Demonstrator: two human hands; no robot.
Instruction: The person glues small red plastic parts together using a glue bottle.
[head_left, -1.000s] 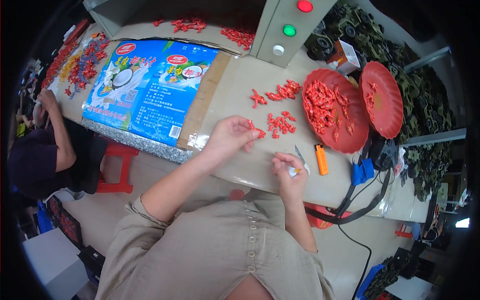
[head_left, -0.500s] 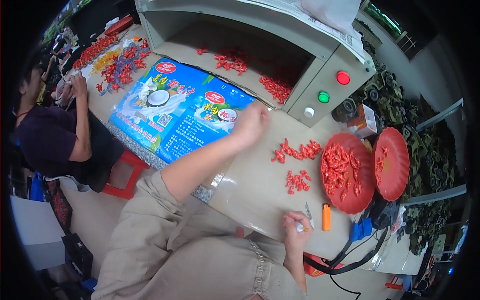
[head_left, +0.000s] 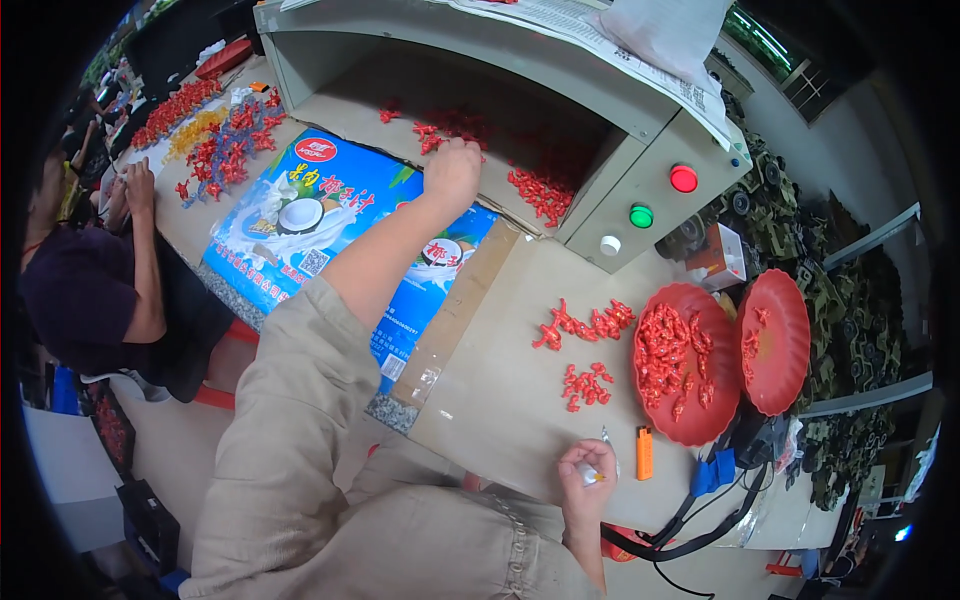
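Observation:
My left hand [head_left: 453, 172] reaches to the front of the grey cabinet's opening. Its fingers are curled down among small red plastic figures [head_left: 428, 137]; the fingertips, and anything in them, are hidden. My right hand [head_left: 582, 470] is closed near the table's front edge, around a small white object with a yellowish tip [head_left: 590, 475]. A thin pointed blade [head_left: 606, 437] shows beside that hand, and I cannot tell whether it is held. Two groups of red figures, one farther [head_left: 585, 323] and one nearer [head_left: 587, 386], lie on the table beyond the right hand.
A red scalloped bowl [head_left: 690, 425] of figures stands at right, beside another bowl [head_left: 785, 370]. An orange lighter [head_left: 644, 453] lies nearby. The grey cabinet [head_left: 640, 160] has coloured buttons. A blue printed cardboard sheet [head_left: 300, 230] lies left. A co-worker [head_left: 90, 280] sits at far left.
My left hand has moved left and away from me, from the cardboard's right edge to the figures in the cabinet's opening. The view has shifted slightly. My right hand still grips the white object.

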